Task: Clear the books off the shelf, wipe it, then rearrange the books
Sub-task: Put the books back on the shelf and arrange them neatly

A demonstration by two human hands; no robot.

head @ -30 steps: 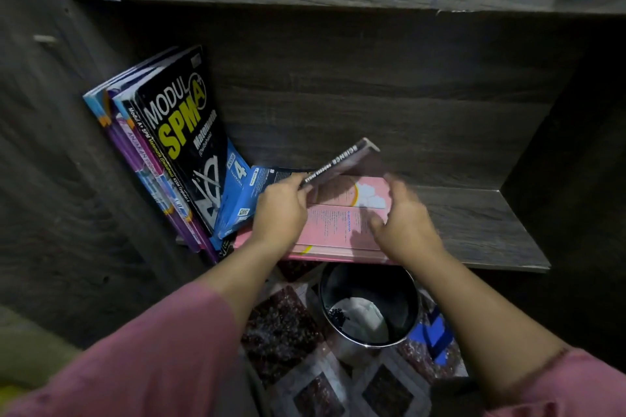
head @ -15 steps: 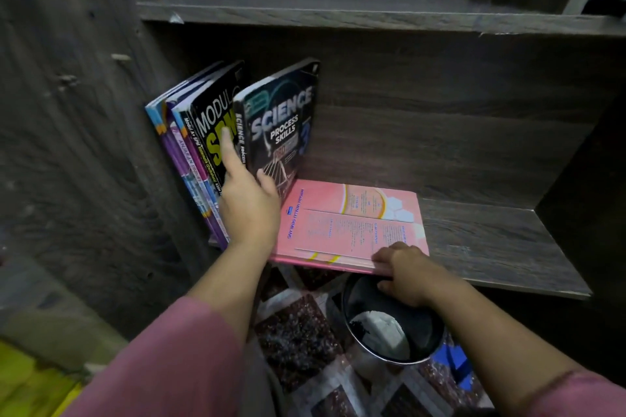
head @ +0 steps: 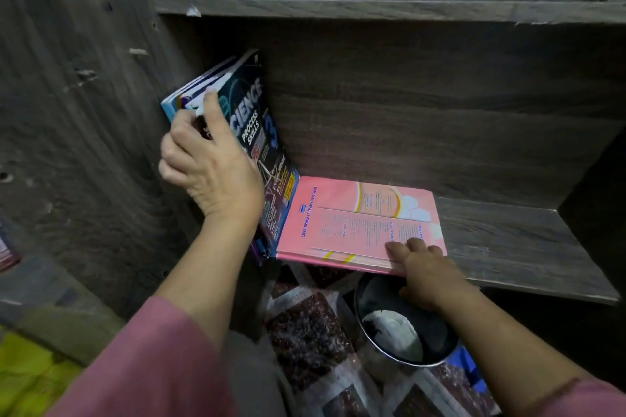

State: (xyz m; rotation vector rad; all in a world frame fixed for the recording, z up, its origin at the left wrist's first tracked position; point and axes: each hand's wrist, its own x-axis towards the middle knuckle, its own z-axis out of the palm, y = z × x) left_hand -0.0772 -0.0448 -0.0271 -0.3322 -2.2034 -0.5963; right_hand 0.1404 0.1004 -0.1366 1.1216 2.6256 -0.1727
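Head view is showing the right grip (head: 423, 267) pinching the front right corner of the pink book (head: 359, 217), fingers curling over the cover and the thumb hiding underneath. The book is lying flat on the shelf (head: 508, 240), its front edge at the shelf's lip. It is looking fairly slim with a glossy cover, so it is probably feeling light but slippery and sagging if lifted by one corner; taking it along a long edge is seeming safer. Left of the pink book, the left grip (head: 210, 162) is clasping the upright books (head: 189, 91), pressing the Science book (head: 257, 132) and those behind it toward the side panel (head: 84, 112). Together they are likely weighing more and threatening to slide onto the pink book if released. Below the pink book, a metal bucket (head: 367, 354) holding a white cloth (head: 393, 332) is standing on the tiled floor (head: 305, 342), under the right wrist. Above the pink book, the upper shelf (head: 372, 5) is limiting headroom.
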